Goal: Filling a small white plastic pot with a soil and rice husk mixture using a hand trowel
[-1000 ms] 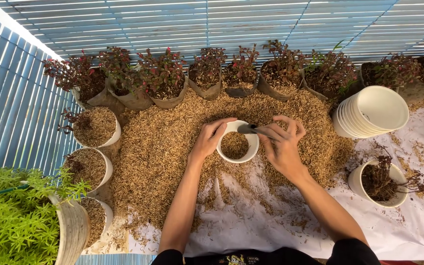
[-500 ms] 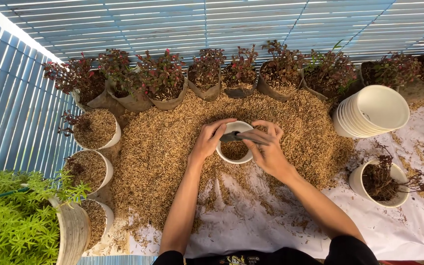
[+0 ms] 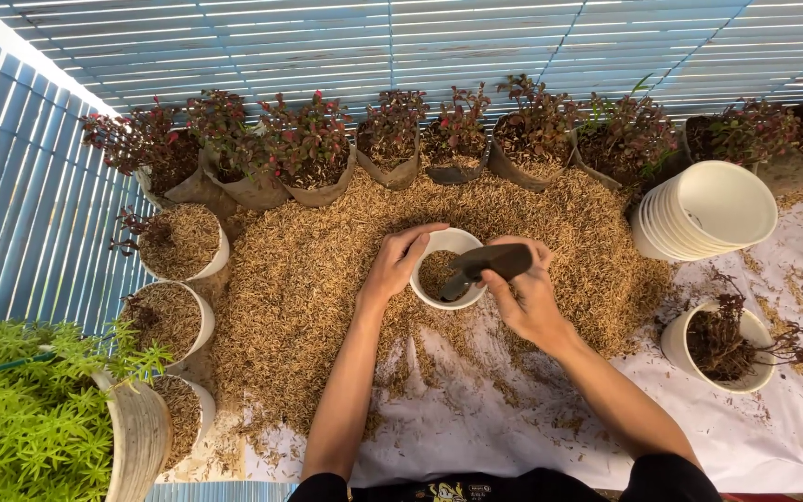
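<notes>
A small white pot [image 3: 448, 268], part-filled with husk, is seated in the husk pile [image 3: 327, 307] and steadied at the rim by the left hand [image 3: 400, 267]. A dark trowel [image 3: 487, 268] is gripped in the right hand [image 3: 527, 297], blade inside the pot. The pot is judged light, rigid, best held by the rim.

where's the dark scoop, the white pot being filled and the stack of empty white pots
dark hand scoop [image 3: 493, 264], head view, on the middle of its blade
small round white plastic pot [image 3: 448, 240], head view, on its far rim
stack of empty white plastic pots [image 3: 727, 203], head view, on the inside wall of the top pot
</notes>
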